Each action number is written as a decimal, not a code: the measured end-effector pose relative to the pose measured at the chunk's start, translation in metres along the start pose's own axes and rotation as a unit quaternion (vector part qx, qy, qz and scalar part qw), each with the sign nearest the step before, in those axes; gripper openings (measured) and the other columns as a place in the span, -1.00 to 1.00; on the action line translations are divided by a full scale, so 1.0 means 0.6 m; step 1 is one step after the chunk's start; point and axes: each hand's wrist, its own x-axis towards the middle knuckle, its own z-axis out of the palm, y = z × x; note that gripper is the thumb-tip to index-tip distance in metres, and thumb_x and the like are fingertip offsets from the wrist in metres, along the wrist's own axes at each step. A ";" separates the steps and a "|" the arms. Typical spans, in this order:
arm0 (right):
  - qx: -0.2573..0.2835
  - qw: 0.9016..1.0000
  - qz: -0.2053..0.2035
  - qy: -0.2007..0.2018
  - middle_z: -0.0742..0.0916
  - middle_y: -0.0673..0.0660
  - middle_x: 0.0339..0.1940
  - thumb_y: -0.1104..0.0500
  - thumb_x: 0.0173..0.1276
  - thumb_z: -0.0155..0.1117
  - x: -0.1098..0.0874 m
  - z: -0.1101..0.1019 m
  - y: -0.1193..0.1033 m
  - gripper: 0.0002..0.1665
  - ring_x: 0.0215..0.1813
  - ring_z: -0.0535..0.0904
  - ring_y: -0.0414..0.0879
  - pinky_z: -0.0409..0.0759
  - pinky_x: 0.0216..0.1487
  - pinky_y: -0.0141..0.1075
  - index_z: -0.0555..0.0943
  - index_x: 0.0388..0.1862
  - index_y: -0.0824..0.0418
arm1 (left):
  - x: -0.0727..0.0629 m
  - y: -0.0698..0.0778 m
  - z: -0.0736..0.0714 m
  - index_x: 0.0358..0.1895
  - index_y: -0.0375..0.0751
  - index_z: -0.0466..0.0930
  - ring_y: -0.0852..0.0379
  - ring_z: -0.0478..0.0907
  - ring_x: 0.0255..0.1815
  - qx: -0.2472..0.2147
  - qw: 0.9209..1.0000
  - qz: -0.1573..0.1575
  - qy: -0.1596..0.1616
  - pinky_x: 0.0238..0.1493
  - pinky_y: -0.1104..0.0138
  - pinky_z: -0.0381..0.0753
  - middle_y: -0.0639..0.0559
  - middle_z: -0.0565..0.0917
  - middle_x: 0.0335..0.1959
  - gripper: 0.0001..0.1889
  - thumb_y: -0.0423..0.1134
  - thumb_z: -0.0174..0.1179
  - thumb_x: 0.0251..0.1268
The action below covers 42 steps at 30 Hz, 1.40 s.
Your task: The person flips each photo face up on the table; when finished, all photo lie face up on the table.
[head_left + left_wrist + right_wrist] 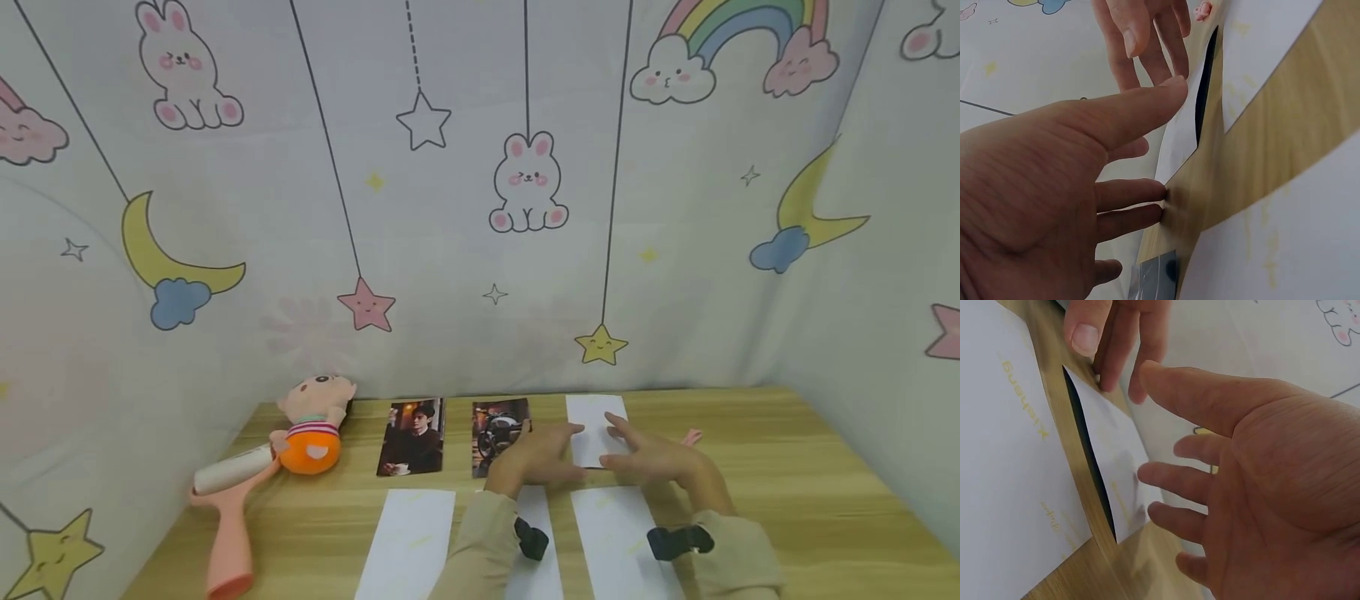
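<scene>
- At the back of the table [810,492], the white card [592,442] lies plain side up, right of the motorcycle photo [498,433], with both hands around it.
- Main risk: a skewed card. Its near edge sits raised, dark underside [1205,87] showing in both wrist views; a fingertip catching that lip could slide or flip it.
- Pressing down hard on the raised part could also crease it, likely along the bend.
- Second risk: neighbours get knocked. The left hand [542,456] is right beside the motorcycle photo, so a sideways sweep could shift it.
- Sleeve risk: the left sleeve [476,542] overlaps the middle paper [536,517] in the head view; if it hangs low, it could drag that sheet.
- Pose: the left hand comes in from the card's left, the right hand [652,458] from its right, palms roughly facing, thumbs nearest the person, fingers spread and loosely bent.
- Hand state: both empty, fingers apart, neither pinching anything; the two hands are separate, with the card between.
- Contact: fingertips are very near the card's sides; hard to tell whether any touch, given the slanted wrist views.
</scene>
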 end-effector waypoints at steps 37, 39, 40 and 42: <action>0.039 0.999 0.012 0.030 0.16 0.67 0.46 -0.06 0.45 0.27 0.006 0.001 0.009 0.07 0.50 0.02 0.53 0.05 0.41 0.34 -0.07 0.56 0.50 | 0.016 0.027 0.019 0.45 0.04 0.37 0.18 0.53 0.24 0.148 0.988 -0.034 0.035 0.26 0.08 0.38 0.14 0.59 0.27 -0.22 0.17 0.39 0.18; 0.050 0.998 0.013 0.029 0.17 0.66 0.46 -0.07 0.44 0.27 0.006 0.001 0.009 0.08 0.50 0.02 0.53 0.04 0.41 0.34 -0.08 0.57 0.47 | 0.015 0.029 0.019 0.42 0.03 0.40 0.19 0.57 0.17 0.155 0.986 -0.036 0.047 0.19 0.14 0.42 0.15 0.64 0.20 -0.26 0.16 0.39 0.19; 0.054 0.998 0.014 0.028 0.17 0.66 0.46 -0.07 0.44 0.27 0.006 0.000 0.009 0.08 0.51 0.01 0.52 0.04 0.42 0.33 -0.08 0.58 0.46 | 0.015 0.030 0.019 0.40 0.04 0.42 0.19 0.58 0.15 0.158 0.985 -0.038 0.052 0.17 0.16 0.43 0.16 0.65 0.18 -0.27 0.16 0.39 0.19; 0.054 0.998 0.012 0.024 0.17 0.66 0.46 -0.08 0.45 0.26 0.005 -0.002 0.008 0.08 0.50 0.01 0.53 0.04 0.41 0.34 -0.09 0.58 0.45 | 0.014 0.030 0.018 0.36 0.04 0.45 0.18 0.60 0.13 0.157 0.985 -0.044 0.058 0.18 0.15 0.43 0.16 0.67 0.14 -0.31 0.16 0.38 0.19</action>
